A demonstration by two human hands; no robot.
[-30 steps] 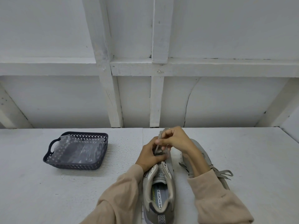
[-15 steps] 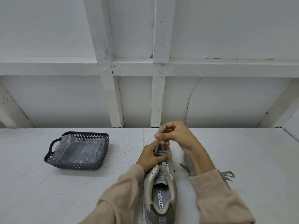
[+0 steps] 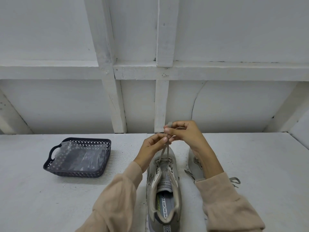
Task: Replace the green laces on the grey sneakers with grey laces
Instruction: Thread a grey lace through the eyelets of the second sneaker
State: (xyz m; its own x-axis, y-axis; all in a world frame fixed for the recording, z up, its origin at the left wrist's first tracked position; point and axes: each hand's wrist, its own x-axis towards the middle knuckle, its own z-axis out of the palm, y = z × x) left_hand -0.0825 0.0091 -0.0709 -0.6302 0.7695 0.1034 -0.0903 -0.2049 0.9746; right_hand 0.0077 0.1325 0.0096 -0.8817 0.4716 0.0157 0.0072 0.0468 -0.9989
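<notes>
While only the lowest eyelets of the near sneaker (image 3: 164, 190) are threaded, both ends of its grey lace (image 3: 164, 151) are pinched above its toe by the curled fingers (image 3: 160, 137) of the left hand (image 3: 151, 149) and right hand (image 3: 185, 133). Right of it, the second sneaker (image 3: 196, 166) seems already laced grey; no green lace is seen. Left of the near sneaker, a dark basket (image 3: 76, 174) is set on the white counter (image 3: 33, 198), before a panelled wall (image 3: 66, 104).

White-painted wall (image 3: 234, 30) at back, braced with white timber posts (image 3: 115, 106) and one horizontal rail (image 3: 234, 71). White textured tabletop (image 3: 25, 190) butts against it. Light flat, even.
</notes>
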